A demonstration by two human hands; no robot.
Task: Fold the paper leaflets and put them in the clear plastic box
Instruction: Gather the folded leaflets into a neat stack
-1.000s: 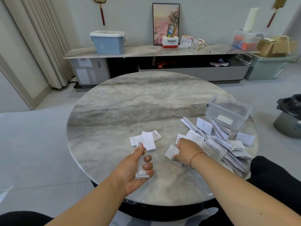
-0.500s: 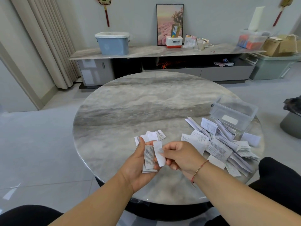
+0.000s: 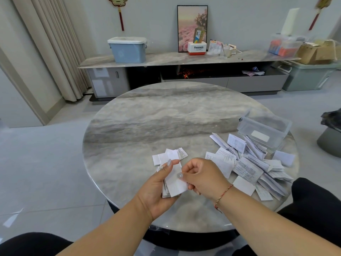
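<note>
The round marble desk carries everything. At its right edge stands the clear plastic box, open at the top and seemingly holding no leaflets. Spilling from just in front of the box toward the person lies a loose heap of unfolded leaflets, overlapping one another. Well apart from that heap, near the middle front of the desk, sits a small cluster of folded leaflets.

Above the near edge, the left hand cradles a small stack of folded leaflets, thumb pressed over the top sheet and fingers curled under. The right hand meets it from the right, thumb and forefinger pinching the edge of the top white sheet, the other fingers curled in.

The step in hand looks like adding a freshly folded leaflet to the held stack. To do it well, the person should square the new sheet's edges against those beneath before the left thumb clamps down, so nothing fans out. A firm run of the right fingers along the crease would keep it flat. Once the stack grows thick, carrying it to the box in one trip should beat juggling more.
</note>
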